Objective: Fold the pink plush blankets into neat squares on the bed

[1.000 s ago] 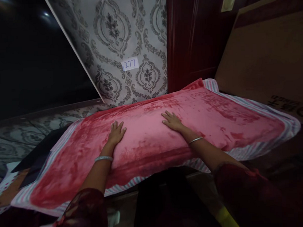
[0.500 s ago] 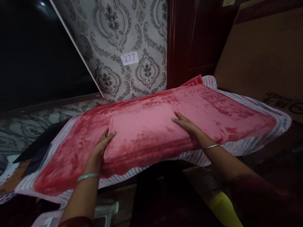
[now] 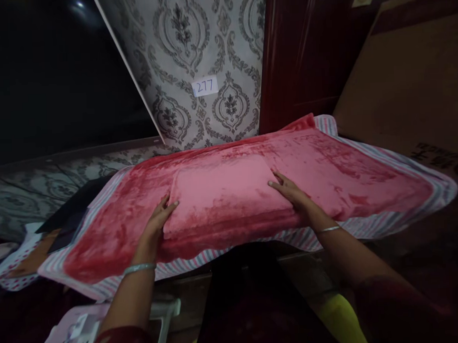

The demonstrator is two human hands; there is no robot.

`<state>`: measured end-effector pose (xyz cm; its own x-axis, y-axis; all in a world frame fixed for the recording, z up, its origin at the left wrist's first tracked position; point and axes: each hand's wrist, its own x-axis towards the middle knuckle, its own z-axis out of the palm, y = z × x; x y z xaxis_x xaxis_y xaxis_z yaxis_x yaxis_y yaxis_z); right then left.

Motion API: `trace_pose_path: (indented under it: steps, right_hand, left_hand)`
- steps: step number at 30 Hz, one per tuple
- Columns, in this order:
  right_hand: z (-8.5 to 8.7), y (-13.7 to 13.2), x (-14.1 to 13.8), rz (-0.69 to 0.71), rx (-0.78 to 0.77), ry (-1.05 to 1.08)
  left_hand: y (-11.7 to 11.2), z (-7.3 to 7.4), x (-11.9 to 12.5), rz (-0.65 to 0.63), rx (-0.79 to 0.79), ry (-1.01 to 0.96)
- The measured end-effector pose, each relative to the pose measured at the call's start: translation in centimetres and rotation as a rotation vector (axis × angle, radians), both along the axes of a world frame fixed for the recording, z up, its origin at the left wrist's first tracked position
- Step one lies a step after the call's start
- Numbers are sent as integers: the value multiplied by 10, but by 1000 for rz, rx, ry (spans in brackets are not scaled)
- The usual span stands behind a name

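A patterned wall (image 3: pixel 224 46) backs a dim room, a dark screen (image 3: pixel 60 72) leaning into view at far left above a spotted cloth (image 3: pixel 18 283). A red blanket (image 3: pixel 106 226) with a striped edge lies spread across the surface from left to right. The person's left hand (image 3: pixel 159 219), a bangle (image 3: pixel 139 268) on its wrist, rests unclenched against the left side of a raised pink bundle (image 3: pixel 222 184), thumb over the top edge. The bundle sits mid-blanket, below a paper marked "277" (image 3: pixel 205 86); whether it is a separate piece cannot be told. At its opposite side, the right hand (image 3: pixel 289 189) matches the pose, fingers loose, the firmness of either hold unclear. A red door (image 3: pixel 303 49) and a cardboard box (image 3: pixel 417 75) close the right. By its squared outline, the bundle's shaping looks largely done; darker, ruffled pile along its front suggests some smoothing is left, and the blanket beneath lies unfolded.
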<state>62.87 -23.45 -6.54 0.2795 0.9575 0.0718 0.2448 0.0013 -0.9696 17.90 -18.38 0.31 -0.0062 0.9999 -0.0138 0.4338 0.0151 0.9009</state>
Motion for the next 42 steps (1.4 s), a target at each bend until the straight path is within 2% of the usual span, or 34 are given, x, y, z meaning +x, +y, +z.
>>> trace_pose_path:
  steps: [3, 7, 12, 18, 24, 30, 35, 38, 42]
  right_hand:
    - [-2, -23, 0, 8, 25, -80]
    - [-5, -45, -2, -22, 66, -221]
    - [-11, -50, -6, -26, 130, -245]
    - [-15, -53, -7, -75, 119, -259]
    - [-13, -55, -12, -101, 136, -261]
    - [-15, -53, -15, -131, 128, -213]
    - [-10, -60, -19, -155, 167, -201]
    - [-5, -65, -22, -130, 206, -206]
    - [-2, -67, -27, -140, 240, -195]
  left_hand:
    - [-25, 0, -9, -24, -119, -126]
    - [-40, -10, -13, 43, -55, -27]
    - [-38, -24, -10, 56, 78, 13]
    - [-39, -22, -13, -11, 80, -5]
    - [-40, -26, -14, 59, 103, -21]
    - [-40, -27, -15, 121, 42, -91]
    - [-52, -27, -8, 334, 156, 99]
    - [-58, -27, -4, 353, 120, 177]
    - [-60, -28, 0, 340, 160, 196]
